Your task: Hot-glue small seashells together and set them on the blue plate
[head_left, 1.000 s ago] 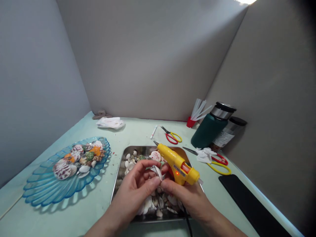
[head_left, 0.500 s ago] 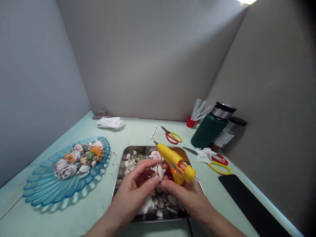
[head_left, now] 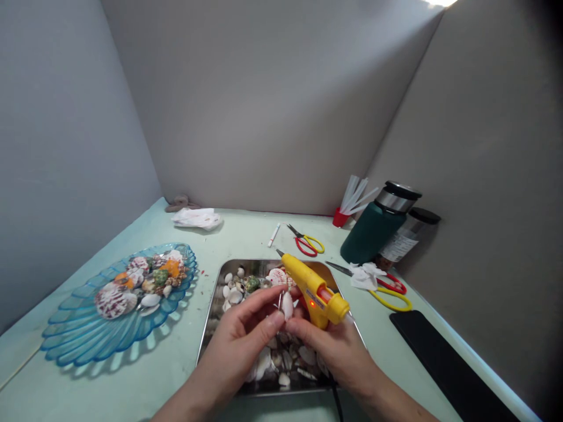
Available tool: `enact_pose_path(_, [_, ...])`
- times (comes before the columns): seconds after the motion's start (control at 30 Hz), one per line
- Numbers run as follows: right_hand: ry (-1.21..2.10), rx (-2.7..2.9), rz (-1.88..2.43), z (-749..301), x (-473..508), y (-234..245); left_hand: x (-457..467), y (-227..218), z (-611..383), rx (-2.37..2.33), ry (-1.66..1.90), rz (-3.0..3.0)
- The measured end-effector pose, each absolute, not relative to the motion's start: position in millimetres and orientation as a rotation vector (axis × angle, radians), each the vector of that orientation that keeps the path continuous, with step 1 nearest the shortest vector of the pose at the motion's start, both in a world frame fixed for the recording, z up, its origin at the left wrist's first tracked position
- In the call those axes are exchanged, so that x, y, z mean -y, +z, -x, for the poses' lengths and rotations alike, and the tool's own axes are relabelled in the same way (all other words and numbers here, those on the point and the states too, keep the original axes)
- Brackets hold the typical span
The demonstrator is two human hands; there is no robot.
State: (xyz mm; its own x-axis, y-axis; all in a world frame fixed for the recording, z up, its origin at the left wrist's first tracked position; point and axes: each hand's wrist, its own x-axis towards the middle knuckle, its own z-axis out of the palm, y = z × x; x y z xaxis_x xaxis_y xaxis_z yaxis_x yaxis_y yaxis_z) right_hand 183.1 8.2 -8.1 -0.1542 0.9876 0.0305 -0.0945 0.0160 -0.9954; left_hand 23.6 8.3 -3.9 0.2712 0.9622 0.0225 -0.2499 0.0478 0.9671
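Observation:
Over the metal tray (head_left: 204, 328), my left hand (head_left: 246, 325) pinches a thin shiny metal piece (head_left: 280, 301), perhaps a clip; its kind is too small to tell. Right beside that piece, a small white shell (head_left: 287, 306) sits between the fingertips of both hands. My right hand (head_left: 334, 346) is closed round a yellow hot glue gun (head_left: 303, 275), with its thumb at the shell's lower end. The gun's nozzle points up and away to the left, apart from the shell, and its red light is lit. Several loose shells (head_left: 264, 363) lie in the tray below.
At left stands a blue scalloped dish (head_left: 88, 328) with shells. Behind the tray lie small scissors (head_left: 305, 243) and a white stick (head_left: 274, 235). To the right are larger scissors (head_left: 389, 290), a green bottle (head_left: 372, 234), a red cup (head_left: 340, 218) of glue sticks and a black slab (head_left: 440, 357).
The white shell has turned slightly, so a broader side shows. The glue gun has shifted a touch to the right. Both hands keep their grip in nearly the same place.

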Motion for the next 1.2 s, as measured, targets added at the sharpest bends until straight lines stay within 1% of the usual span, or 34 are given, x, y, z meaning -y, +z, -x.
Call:
enact_pose_path(0.2, [1.310,1.302,1.035,-182.9,-6.8,-7.3,-7.2,-2.5,-25.0,-0.793,1.112,-1.091])
enact_pose_path(0.57, [1.185,1.415,1.052,-185.7,-5.4,-10.3,-8.1,-0.6,-25.2,-0.904,1.109,-1.057])
enact_pose_path(0.93, [1.293,1.422,0.974,-184.5,-4.4,-7.4,-8.7,-3.9,-24.7,-0.843,1.075,-0.972])
enact_pose_path(1.2, [1.244,1.434,0.995,-185.4,-4.6,-9.1,-9.2,-1.7,-25.4,-0.871,1.072,-0.964])
